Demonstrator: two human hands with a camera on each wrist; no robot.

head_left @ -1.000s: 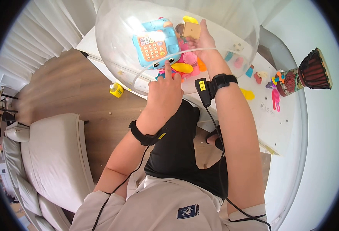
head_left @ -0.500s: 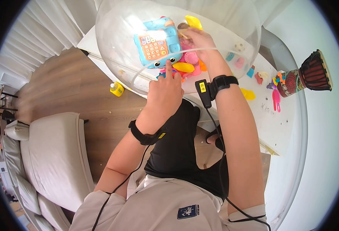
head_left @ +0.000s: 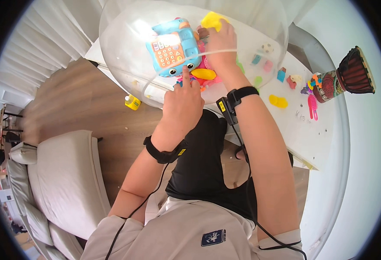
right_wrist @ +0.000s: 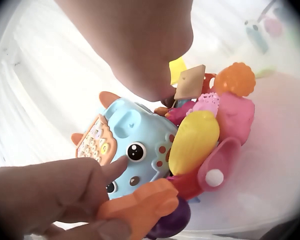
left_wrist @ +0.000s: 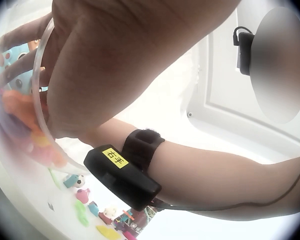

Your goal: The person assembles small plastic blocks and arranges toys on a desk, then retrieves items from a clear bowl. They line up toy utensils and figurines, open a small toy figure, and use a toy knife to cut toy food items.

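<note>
My left hand [head_left: 183, 106] reaches in at the opening of a clear plastic tub [head_left: 130, 47]. Its straight index finger meets the face of a blue toy phone [head_left: 171, 52]. An orange toy [right_wrist: 140, 202] lies along its thumb in the right wrist view. Deeper in the tub, my right hand [head_left: 221, 45] bends down over the pile, fingers overlapping a yellow piece [head_left: 211, 20]; I cannot tell whether they grip it. A tan square block [right_wrist: 191, 82] stands beside that hand. Near the phone are a yellow toy [right_wrist: 195, 142] and a pink spoon-shaped toy [right_wrist: 221, 165].
On the white table [head_left: 303, 138], right of the tub, lie several small toys, a yellow shape [head_left: 278, 101] and a pink comb [head_left: 313, 107]. A drum [head_left: 355, 71] stands at the far right. A yellow bottle [head_left: 132, 102] stands on the floor, near a sofa [head_left: 69, 177].
My right hand, which held up the tan block, has let it go and turned over, fingers now at the yellow piece. That piece has shifted. My left hand keeps its place.
</note>
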